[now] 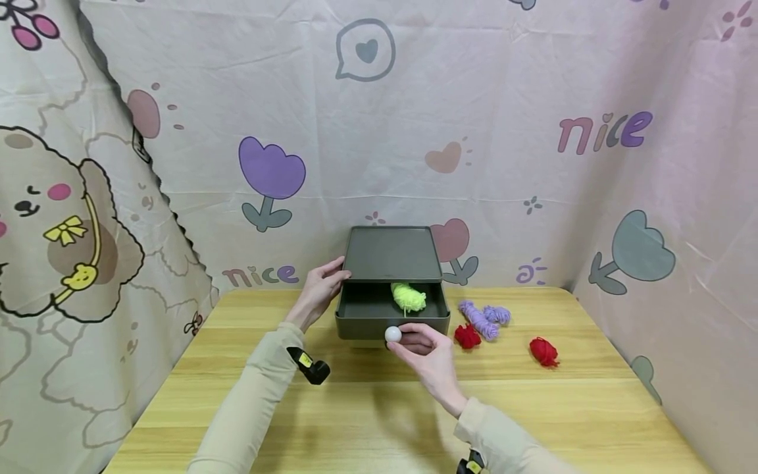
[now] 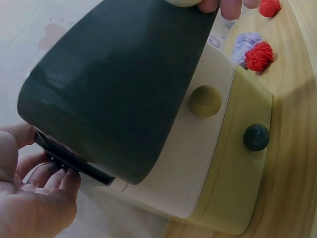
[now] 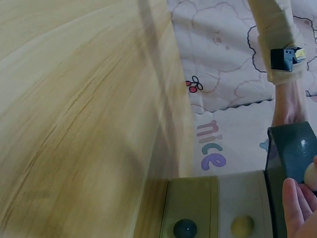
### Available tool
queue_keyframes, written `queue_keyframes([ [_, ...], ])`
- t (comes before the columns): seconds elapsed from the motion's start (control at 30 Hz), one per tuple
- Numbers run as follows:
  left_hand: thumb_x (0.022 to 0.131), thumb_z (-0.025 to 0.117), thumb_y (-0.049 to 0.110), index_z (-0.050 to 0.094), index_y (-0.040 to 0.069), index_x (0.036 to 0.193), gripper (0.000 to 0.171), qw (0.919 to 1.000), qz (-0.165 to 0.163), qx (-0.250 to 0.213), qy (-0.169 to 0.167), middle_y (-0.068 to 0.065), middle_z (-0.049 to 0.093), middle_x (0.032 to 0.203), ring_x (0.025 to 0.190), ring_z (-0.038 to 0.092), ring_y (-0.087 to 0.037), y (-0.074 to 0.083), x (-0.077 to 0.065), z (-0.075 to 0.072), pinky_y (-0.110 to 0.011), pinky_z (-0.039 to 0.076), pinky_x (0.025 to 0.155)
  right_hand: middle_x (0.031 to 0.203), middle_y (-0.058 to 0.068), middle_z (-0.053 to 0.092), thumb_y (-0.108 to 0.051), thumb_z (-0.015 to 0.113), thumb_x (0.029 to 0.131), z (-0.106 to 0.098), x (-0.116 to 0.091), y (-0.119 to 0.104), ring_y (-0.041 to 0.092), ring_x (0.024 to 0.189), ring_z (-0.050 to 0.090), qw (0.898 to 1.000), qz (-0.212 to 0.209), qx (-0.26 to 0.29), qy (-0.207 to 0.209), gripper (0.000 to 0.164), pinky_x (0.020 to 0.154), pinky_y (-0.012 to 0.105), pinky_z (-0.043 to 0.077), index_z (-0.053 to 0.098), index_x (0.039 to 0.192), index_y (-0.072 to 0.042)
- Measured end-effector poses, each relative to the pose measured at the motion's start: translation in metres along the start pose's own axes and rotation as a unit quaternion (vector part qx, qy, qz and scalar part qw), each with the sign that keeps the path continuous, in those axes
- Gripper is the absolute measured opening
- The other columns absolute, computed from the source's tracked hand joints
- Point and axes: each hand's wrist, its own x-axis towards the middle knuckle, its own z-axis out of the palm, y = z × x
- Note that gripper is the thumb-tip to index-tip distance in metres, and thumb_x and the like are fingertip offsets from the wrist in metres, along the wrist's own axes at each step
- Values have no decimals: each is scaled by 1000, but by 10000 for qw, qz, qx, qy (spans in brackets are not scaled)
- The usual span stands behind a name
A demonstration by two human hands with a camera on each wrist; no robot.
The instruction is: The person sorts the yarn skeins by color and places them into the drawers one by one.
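Observation:
A small drawer cabinet (image 1: 393, 253) with a dark top stands at the back of the table. Its dark top drawer (image 1: 364, 328) is pulled out, and a bundle of yellow-green yarn (image 1: 408, 297) lies inside. My right hand (image 1: 431, 359) pinches the white round knob (image 1: 393, 334) on that drawer's front between thumb and fingers. At the cabinet's left side, my left hand (image 1: 320, 289) grips the upper edge; the left wrist view shows its fingers curled at the dark rim (image 2: 74, 166). Below are a white drawer (image 2: 198, 144) and an olive drawer (image 2: 237, 183), both closed.
Right of the cabinet lie purple yarn bundles (image 1: 482, 322), a red yarn bundle (image 1: 468, 336) and another red one (image 1: 544, 352) farther right. A printed curtain (image 1: 379, 131) hangs behind the wooden table (image 1: 355, 421).

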Motion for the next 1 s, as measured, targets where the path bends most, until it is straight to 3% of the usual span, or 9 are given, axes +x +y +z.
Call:
queue_keyframes([
  [0.13,102,52,3,30,8,158,60,10000,21,-62,-38,-6,18,170,148,32,-18,0,-1,0,-28,34,121,95,28,75,-1,83,79,2,0,1,12,74,75,9999,35,-7,99,30,64,32,64,71,105,2],
  [0.27,102,51,2,29,7,158,60,9999,67,-88,-68,-8,17,170,151,28,-21,1,-2,0,-38,25,126,93,26,76,-2,84,79,3,-1,1,13,71,74,9998,61,-124,164,29,57,37,62,72,105,-1],
  [0.37,102,51,3,30,8,158,60,10000,52,-18,-55,-7,18,170,150,29,-19,1,-2,0,-32,32,123,93,25,76,-2,84,78,3,-1,1,12,70,74,9997,29,-173,185,29,55,38,62,72,104,-1],
  [0.47,102,52,3,31,9,158,60,10000,42,34,-33,-6,19,169,147,32,-18,1,-2,0,-17,44,107,93,26,76,-2,83,79,4,-1,0,8,69,72,9996,-27,-210,176,29,53,34,61,72,105,0],
  [0.67,102,52,3,30,9,158,60,9999,78,31,-86,-8,19,169,146,32,-16,1,-3,0,-8,46,93,93,28,75,-3,84,79,3,-1,0,4,67,70,9995,-86,-254,169,29,51,24,57,71,105,1],
  [0.73,102,52,3,30,9,158,60,9999,70,44,-91,-7,20,169,139,40,-10,1,-3,0,-8,47,92,92,27,75,-3,84,78,3,-1,0,4,67,70,9994,-84,-285,181,29,50,24,56,72,105,0],
  [0.83,102,52,3,31,10,158,60,9999,80,38,-77,-7,23,168,107,53,0,1,-4,0,-6,45,77,91,25,76,-3,84,78,3,0,1,5,68,71,9991,-84,-366,200,28,49,24,56,72,104,-2],
  [0.93,102,51,3,32,9,158,59,9999,112,11,-72,-10,28,166,71,45,3,2,-4,-1,-11,39,65,90,22,77,-4,84,78,3,1,1,6,67,71,9988,-37,-428,243,27,47,23,54,73,103,-5],
  [1.0,102,51,2,32,8,157,59,9999,129,-39,-67,-11,29,166,64,42,3,2,-4,-1,-12,37,62,91,21,77,-5,84,78,3,1,1,6,67,71,9987,5,-444,265,27,47,23,54,73,103,-7],
])
